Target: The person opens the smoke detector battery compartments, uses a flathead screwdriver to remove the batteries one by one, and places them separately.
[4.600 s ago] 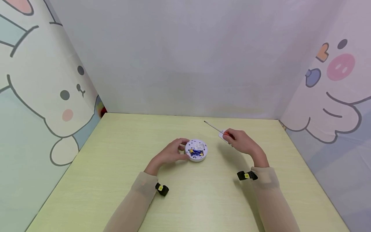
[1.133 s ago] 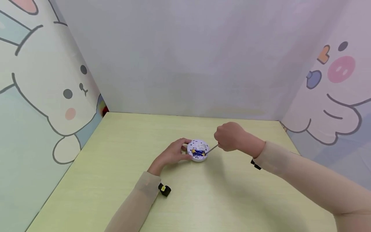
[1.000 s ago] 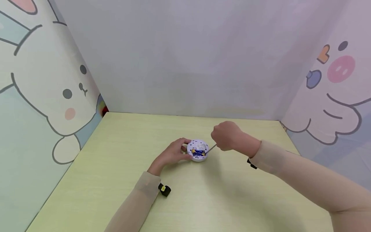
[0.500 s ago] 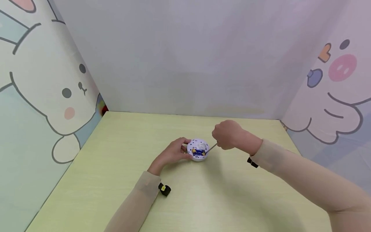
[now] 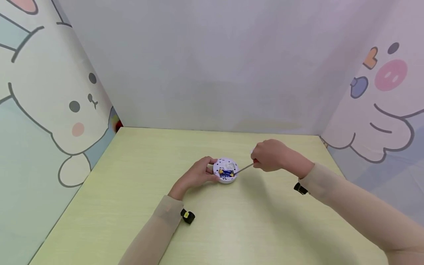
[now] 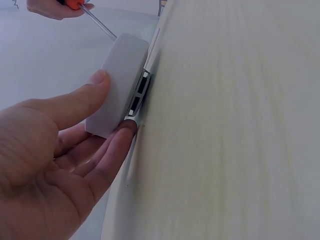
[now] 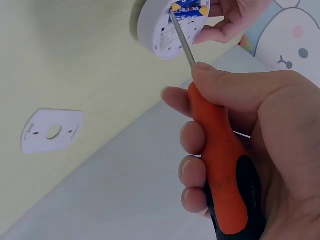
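A round white smoke alarm (image 5: pixel 225 163) is on the table, its open back facing up with blue-and-yellow batteries (image 7: pixel 192 12) inside. My left hand (image 5: pixel 197 173) holds it from the left side, thumb on the near edge and fingers round the rim, as the left wrist view shows. In my right hand (image 5: pixel 271 155) is a screwdriver (image 7: pixel 215 160) with an orange and black handle, gripped with curled fingers. Its metal shaft slants down to the left, and the tip is at the end of a battery. Whether the tip touches the battery I cannot tell.
A flat white mounting plate (image 7: pixel 52 132) with a round centre hole lies on the table beyond the alarm; in the head view my right hand mostly covers it. The pale table (image 5: pixel 149 154) ends at a grey backdrop (image 5: pixel 212 73), with cartoon-printed cloths on both sides.
The screwdriver, earlier held up pointing away from the alarm, came down to the batteries. In the last half second my right hand shifted slightly right and nearer. My left hand stays on the alarm.
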`<state>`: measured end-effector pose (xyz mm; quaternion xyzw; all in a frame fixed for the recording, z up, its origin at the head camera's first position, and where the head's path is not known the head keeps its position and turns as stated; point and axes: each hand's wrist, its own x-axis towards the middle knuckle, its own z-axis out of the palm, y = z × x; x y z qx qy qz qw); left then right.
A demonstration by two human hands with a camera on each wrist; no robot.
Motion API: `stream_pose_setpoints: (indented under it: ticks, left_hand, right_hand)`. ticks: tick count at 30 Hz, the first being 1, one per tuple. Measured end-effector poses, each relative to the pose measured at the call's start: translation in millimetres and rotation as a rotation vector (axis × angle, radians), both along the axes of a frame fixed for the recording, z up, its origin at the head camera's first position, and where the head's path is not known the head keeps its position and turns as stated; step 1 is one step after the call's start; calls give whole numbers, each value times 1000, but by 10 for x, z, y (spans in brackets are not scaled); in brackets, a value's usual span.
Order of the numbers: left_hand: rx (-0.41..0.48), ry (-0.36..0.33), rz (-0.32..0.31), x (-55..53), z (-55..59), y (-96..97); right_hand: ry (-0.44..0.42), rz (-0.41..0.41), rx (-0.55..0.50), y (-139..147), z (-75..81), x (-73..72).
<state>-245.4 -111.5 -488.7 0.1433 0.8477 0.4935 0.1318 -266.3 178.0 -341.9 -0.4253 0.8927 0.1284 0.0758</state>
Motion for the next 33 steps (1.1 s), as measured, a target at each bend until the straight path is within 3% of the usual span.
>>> stream_pose_setpoints:
  ticks: [18,33]
  left_hand:
    - [7,17,-10,-16,-20,-6]
    - [18,4,-19,-32,-42,-27]
  right_hand:
    - [-202,-19,-222,409,-365,-172]
    - [-394,-2,-455,676,-810,-244]
